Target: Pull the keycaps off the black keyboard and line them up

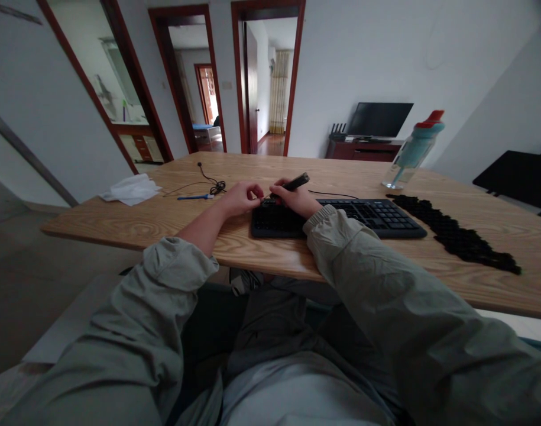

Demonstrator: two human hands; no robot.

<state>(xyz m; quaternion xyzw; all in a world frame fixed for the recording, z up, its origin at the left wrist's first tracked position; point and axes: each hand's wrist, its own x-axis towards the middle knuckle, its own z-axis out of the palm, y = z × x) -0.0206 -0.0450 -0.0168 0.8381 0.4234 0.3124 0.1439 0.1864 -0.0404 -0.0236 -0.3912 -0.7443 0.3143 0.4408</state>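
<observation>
Head view: right hand (297, 200) grasping dark tool (295, 182), left hand (240, 198) clenched, over keyboard (376, 216) left end near table (164, 219) edge.

The table (164, 219) is light wood with a bold grain and smooth finish; the keyboard (376, 216) is matt black plastic; the bottle (412, 151) is translucent plastic

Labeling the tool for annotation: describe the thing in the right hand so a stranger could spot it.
Start at the wooden table and find the black keyboard near its front edge. Over the keyboard's left end, the right hand holds a dark tool that sticks up at a slant. Unlike the blue pen lying flat to the left, it is black, stubby and held.
</observation>
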